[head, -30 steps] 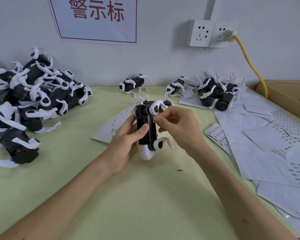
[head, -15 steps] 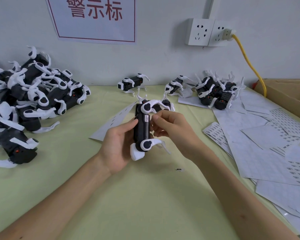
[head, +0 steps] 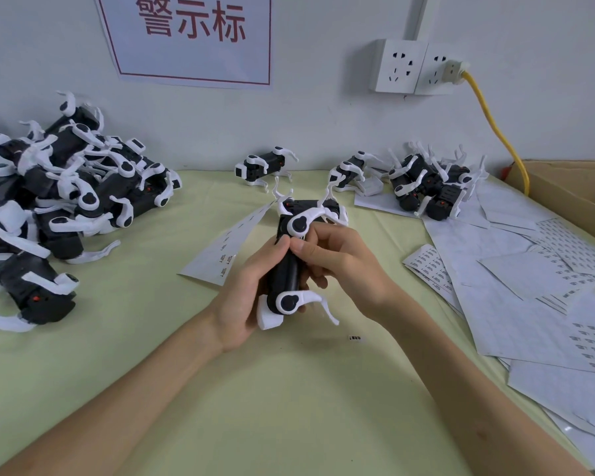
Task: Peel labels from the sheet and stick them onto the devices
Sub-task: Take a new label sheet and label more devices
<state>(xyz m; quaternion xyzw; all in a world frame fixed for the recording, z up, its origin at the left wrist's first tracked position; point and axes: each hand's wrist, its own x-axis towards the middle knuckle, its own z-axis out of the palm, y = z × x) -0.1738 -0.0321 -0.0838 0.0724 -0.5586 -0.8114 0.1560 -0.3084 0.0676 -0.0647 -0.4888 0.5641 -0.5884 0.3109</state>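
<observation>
A black device with white legs stands on end at the table's middle, between both hands. My left hand grips it from the left, thumb on its upper side. My right hand curls round its right side, thumb tip pressing the black body next to the left thumb. Any label under the thumbs is hidden. A label sheet lies just behind the left hand. One loose small label lies on the green mat in front of the right wrist.
A big heap of black-and-white devices fills the left. One device and a small cluster sit at the back. Label sheets cover the right side. A cardboard box stands at the far right, a yellow cable above it.
The device has turned in my hands, so its side with the round white leg joints now faces me. My right thumb has come down onto the body beside the left thumb.
</observation>
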